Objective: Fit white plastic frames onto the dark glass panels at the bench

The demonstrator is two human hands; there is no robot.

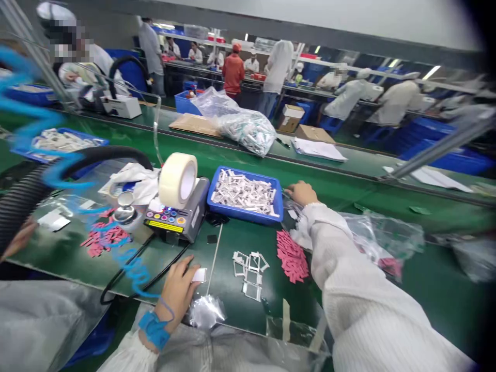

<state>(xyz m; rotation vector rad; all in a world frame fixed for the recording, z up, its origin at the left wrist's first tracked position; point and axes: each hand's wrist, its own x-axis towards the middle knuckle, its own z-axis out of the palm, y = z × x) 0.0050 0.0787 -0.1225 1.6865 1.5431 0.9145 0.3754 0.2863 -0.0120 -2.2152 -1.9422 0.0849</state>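
My left hand (176,292) rests on the green conveyor belt (228,248) near its front edge, its fingers pinching a small white rectangular piece (199,275). A blue wrist strap (154,329) with a coiled blue cord (132,268) circles that wrist. My right hand (302,192), in a white sleeve, lies on a transparent plastic bag (382,232) beside a blue tray (248,215) heaped with small white-and-pink parts. Between my hands are several white open frames (248,274) and a pile of pink pads (292,257).
A tape dispenser (174,219) holds a wide tape roll (177,180). Pink pads (104,237) lie left of it. A co-worker's hand (17,240) reaches in at far left, by a ribbed black hose (19,206). Another belt, with a bulging plastic bag (248,124), runs behind.
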